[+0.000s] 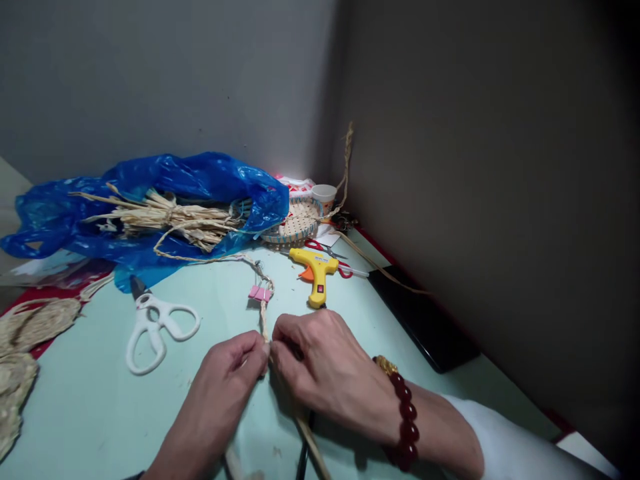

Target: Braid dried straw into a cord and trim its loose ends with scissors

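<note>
My left hand (227,377) and my right hand (320,370) meet at the near middle of the pale green table (90,400), both pinched on the end of a braided straw cord (263,320). The cord runs away from my fingers, through a pink binder clip (260,293), and curves left toward a bundle of dried straw (165,220). Loose straw strands trail from under my hands toward me. My right wrist wears a dark red bead bracelet (405,420).
White-handled scissors (155,327) lie left of my hands. A yellow glue gun (317,270) sits beyond them, with red scissors behind. A blue plastic bag (150,193), a woven tray (297,227), a cup (324,197), a black flat object (425,320) and woven straw pieces (25,333) surround.
</note>
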### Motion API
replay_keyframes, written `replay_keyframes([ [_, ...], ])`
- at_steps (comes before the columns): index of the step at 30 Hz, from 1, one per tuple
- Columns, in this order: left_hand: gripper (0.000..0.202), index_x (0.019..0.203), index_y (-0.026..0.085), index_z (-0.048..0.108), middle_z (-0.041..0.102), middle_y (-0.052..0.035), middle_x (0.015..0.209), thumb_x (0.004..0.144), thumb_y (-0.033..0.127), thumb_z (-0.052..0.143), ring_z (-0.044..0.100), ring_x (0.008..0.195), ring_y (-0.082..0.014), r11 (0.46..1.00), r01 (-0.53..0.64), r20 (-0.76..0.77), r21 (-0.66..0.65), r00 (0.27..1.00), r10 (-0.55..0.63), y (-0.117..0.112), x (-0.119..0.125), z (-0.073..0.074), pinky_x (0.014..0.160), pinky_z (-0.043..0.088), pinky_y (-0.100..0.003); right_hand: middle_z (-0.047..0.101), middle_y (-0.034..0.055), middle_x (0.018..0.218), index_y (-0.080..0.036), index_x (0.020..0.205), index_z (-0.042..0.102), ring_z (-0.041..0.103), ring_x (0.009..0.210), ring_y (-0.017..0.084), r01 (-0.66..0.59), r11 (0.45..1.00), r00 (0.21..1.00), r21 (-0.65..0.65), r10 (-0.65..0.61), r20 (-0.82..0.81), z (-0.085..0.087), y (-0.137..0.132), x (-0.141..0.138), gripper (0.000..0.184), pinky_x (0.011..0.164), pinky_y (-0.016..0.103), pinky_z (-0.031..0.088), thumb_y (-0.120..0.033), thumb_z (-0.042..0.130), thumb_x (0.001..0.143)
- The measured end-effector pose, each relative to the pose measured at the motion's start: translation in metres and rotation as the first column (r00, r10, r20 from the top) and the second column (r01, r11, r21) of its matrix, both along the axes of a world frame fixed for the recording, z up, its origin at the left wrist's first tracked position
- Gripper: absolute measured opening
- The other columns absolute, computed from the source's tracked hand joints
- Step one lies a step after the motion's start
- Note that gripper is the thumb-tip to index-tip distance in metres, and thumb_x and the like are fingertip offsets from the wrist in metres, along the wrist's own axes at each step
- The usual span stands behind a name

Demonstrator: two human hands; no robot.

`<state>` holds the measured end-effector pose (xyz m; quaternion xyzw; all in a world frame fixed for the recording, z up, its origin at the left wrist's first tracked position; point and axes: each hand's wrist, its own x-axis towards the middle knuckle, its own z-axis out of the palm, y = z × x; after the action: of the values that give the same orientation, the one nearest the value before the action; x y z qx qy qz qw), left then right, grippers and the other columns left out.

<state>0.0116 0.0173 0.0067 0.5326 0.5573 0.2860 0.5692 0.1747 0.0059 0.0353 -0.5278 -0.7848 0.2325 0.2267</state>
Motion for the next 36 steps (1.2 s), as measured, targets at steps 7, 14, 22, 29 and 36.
replay_keyframes([
  [7,0.029,0.064,0.019,0.05,0.028,0.0111,0.049,0.074,0.043,0.063,0.017,0.044,-0.0066,0.992,-0.011,0.132,-0.126,0.991,0.028,-0.004,0.0,-0.002,0.042,0.013,-0.019,0.059,0.0046,0.066,-0.013,0.075,0.06,0.044,0.059,0.018,-0.214,0.838,0.959,0.501,0.082,0.272,-0.02,-0.016,-0.017,0.018,0.056,0.033,0.025,-0.007,0.046,0.085],
  [14,0.034,0.069,0.019,0.048,0.023,0.012,0.055,0.072,0.047,0.067,0.011,0.049,-0.0061,0.978,-0.074,0.281,-0.197,0.951,0.129,-0.007,-0.001,-0.001,0.042,0.007,-0.019,0.056,0.0036,0.062,-0.013,0.067,0.058,0.043,0.059,0.016,-0.229,0.706,0.971,0.67,0.113,0.212,-0.017,-0.014,-0.016,0.024,0.057,0.032,0.028,-0.009,0.046,0.087],
  [22,0.031,0.069,0.016,0.056,0.036,0.0095,0.05,0.076,0.046,0.063,0.018,0.044,-0.0048,0.99,-0.01,0.229,-0.142,0.972,0.043,-0.006,-0.004,-0.004,0.042,0.008,-0.02,0.069,0.0022,0.078,-0.015,0.09,0.066,0.061,0.071,0.012,-0.07,0.989,0.954,-0.129,0.029,-0.298,0.004,0.003,0.001,0.022,0.071,0.023,0.042,-0.021,0.045,0.094],
  [29,0.026,0.066,0.019,0.056,0.044,0.0058,0.057,0.08,0.041,0.059,0.034,0.05,-0.0094,0.998,0.034,0.047,0.049,0.998,-0.037,-0.008,-0.005,0.0,0.047,0.024,-0.021,0.064,-0.0002,0.07,-0.015,0.071,0.063,0.053,0.064,0.009,-0.197,0.941,0.93,-0.276,0.09,-0.357,-0.009,0.013,0.001,0.031,0.064,0.02,0.038,-0.022,0.044,0.095],
  [36,0.031,0.065,0.025,0.047,0.054,0.0007,0.061,0.09,0.041,0.036,0.049,0.06,-0.0191,0.93,0.226,-0.484,0.289,0.873,-0.062,-0.016,-0.002,0.005,0.06,0.036,-0.03,0.049,-0.0039,0.055,-0.014,0.069,0.067,0.04,0.055,0.008,-0.095,0.972,0.952,-0.217,0.024,-0.306,-0.014,0.01,-0.002,0.026,0.052,0.021,0.029,-0.023,0.052,0.088],
])
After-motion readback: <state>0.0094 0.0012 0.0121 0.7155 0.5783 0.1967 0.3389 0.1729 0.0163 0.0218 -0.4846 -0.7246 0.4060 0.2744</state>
